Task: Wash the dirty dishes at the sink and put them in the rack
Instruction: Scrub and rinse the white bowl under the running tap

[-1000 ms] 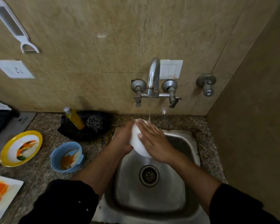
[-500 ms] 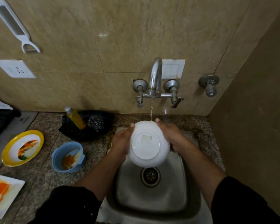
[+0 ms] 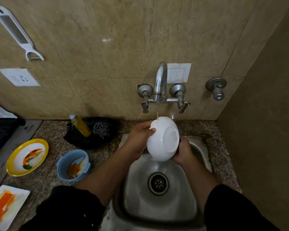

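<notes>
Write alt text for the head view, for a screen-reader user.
A person's left hand and right hand hold a white bowl, its base toward the camera, under a running wall tap above a steel sink. On the counter to the left sit a stained yellow plate, blue bowl and white square plate.

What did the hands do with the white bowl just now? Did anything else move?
The right hand slid off the outside of the white bowl and went under its lower right edge. The bowl turned, so its bottom now tips toward the right, under the running tap. The left hand kept holding its rim. The yellow plate, blue bowl and square plate stayed put on the counter.
</notes>
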